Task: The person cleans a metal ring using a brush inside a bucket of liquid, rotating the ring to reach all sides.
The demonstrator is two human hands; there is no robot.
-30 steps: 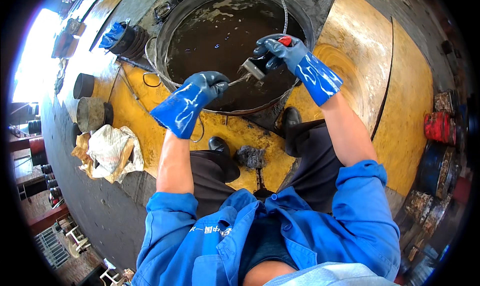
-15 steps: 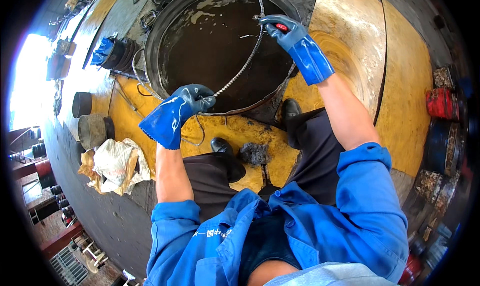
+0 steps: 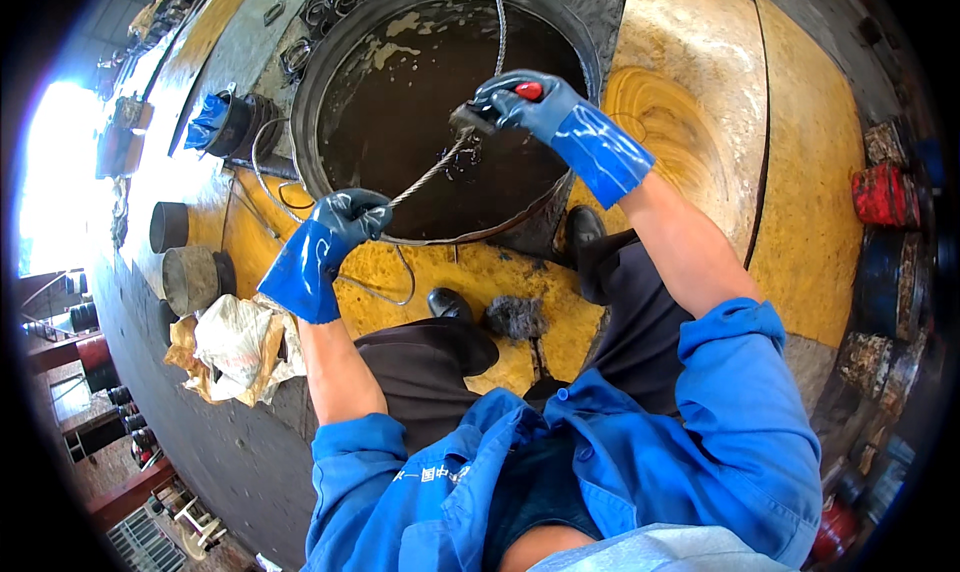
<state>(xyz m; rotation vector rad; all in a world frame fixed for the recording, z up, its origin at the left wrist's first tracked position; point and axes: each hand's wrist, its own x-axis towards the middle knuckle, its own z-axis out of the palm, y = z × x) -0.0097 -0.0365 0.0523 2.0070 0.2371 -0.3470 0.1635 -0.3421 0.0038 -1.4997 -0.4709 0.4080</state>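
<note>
I wear blue rubber gloves. My left hand [image 3: 345,222] grips a thin steel wire rope [image 3: 428,177] at the near rim of a large round black tank [image 3: 330,62] filled with dark liquid. The rope runs up to my right hand [image 3: 520,104], which holds a red-handled brush [image 3: 488,112] against it above the liquid. Beyond my right hand the rope curves away over the tank. Dark grease clings to the rope below the brush.
A dark rag [image 3: 515,317] lies on the yellow floor between my black shoes. Crumpled paper and cloth [image 3: 235,347] sit at the left beside grey cylinders [image 3: 190,277]. A blue glove rests on a black drum [image 3: 225,122]. Red and blue canisters [image 3: 885,192] stand at the right.
My right hand went up along the rope toward the far side of the tank, then came back toward the middle. My left hand kept its grip at the near rim.
</note>
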